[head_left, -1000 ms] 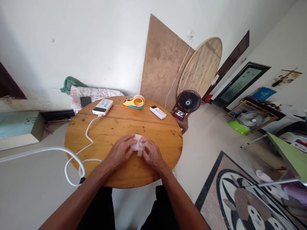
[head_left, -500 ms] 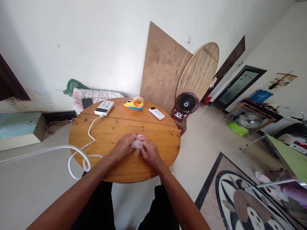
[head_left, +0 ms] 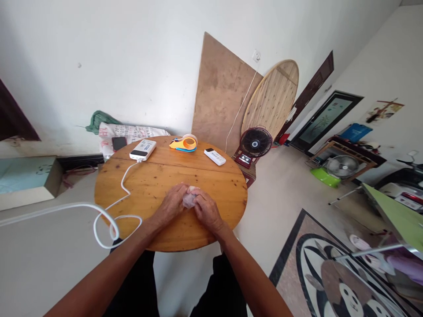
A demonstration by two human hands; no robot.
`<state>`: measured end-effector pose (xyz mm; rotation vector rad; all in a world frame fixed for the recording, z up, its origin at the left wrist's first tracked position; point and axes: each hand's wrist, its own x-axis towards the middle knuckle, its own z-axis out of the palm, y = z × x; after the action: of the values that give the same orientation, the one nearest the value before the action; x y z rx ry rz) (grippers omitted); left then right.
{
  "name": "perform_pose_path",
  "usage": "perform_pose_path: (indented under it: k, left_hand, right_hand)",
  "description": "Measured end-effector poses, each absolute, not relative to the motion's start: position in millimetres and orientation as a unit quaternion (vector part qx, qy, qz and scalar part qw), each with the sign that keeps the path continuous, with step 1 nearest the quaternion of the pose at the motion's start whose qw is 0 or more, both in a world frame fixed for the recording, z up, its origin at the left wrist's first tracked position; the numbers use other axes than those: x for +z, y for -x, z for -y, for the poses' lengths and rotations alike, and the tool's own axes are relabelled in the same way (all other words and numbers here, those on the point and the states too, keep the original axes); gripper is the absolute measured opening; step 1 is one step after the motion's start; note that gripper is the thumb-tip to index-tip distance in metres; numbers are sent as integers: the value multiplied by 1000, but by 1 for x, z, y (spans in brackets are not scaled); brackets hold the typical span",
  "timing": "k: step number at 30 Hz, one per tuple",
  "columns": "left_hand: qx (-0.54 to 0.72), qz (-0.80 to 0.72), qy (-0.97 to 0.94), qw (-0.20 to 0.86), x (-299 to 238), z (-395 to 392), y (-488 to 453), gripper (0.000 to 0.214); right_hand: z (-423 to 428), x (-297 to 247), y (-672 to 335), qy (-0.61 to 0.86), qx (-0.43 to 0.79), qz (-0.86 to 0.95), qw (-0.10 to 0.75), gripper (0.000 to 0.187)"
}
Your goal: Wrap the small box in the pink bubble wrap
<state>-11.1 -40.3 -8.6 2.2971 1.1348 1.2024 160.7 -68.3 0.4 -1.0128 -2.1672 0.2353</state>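
Observation:
Between my two hands, low over the round wooden table (head_left: 155, 185), is a small bundle in translucent whitish wrap (head_left: 189, 200); what lies inside cannot be made out. My left hand (head_left: 173, 199) has its fingers closed on the bundle's left side. From the right, the fingers of my right hand (head_left: 206, 209) pinch it too. Beyond them stands an orange and blue tape dispenser (head_left: 184, 143). A white power bank (head_left: 143, 150) with a white cable (head_left: 124, 180) plugged in lies at the back left. Another white power bank (head_left: 214, 156) rests at the back right.
A dark red fan (head_left: 255, 143) stands on a stool just past the table's right edge. Against the wall lean a brown board (head_left: 223, 88) and a round wooden top (head_left: 272, 94). Printed sacks (head_left: 132, 130) lie behind the table. The cable loops off the left edge.
The clear tape strip that hung below the bundle no longer shows. Both hands stay around the bundle in nearly the same place. The view has shifted slightly.

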Motion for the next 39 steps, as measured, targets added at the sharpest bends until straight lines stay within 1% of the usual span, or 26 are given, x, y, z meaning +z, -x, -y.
perform_pose_path:
  k: [3,5,7,8,9,10,12,14,15,17,20,23,30,33,35,39]
  left_hand:
    - [413,-405,-789,208,-1,46,13,19]
    - [398,-421,-774,253,7,50,15,18]
    - [362,-456,-754,303,17,51,15,17]
    - [337,-478,-747,317,22,50,15,18]
    - [317,-499,-740,320,25,47,15,18]
    - [302,-516,-736,318,28,44,14,18]
    - [294,-536,-728,310,29,34,11,18]
    - [314,-531,-715,329,25,24,9,18]
    - [333,-520,-703,353,21,20,8,19]
    - [380,-493,-659,422,14,14,6,22]
    - [438,-445,-577,527,4,11,4,30]
    - [471,-406,-505,599,1,13,1,34]
    - [500,-426,-411,632,4,10,-2,33]
    - [522,-422,-360,648,7,9,-4,33]
    - [527,-419,-351,651,9,9,-5,35]
    - [533,-409,-351,652,10,11,-9,38]
  right_hand:
    - [73,8,-160,403,127,823,379,21]
    - [74,16,-161,415,174,800,397,18]
    - [72,25,-162,436,252,755,420,10]
    - [70,29,-163,446,299,727,429,5]
    - [67,32,-164,450,348,698,436,4]
    - [64,33,-164,445,395,671,442,11]
    - [57,32,-165,413,478,632,450,35]
    - [52,26,-163,382,527,603,461,60]
    - [49,22,-162,377,538,590,470,67]
    - [45,15,-160,386,538,567,490,67]
    - [39,8,-155,406,523,556,503,56]
    - [36,7,-153,411,515,554,509,53]
    - [38,4,-151,403,525,554,505,60]
    - [41,2,-149,395,505,559,525,64]
    - [44,1,-149,388,483,581,528,59]
    - [49,-2,-152,401,421,642,501,39]
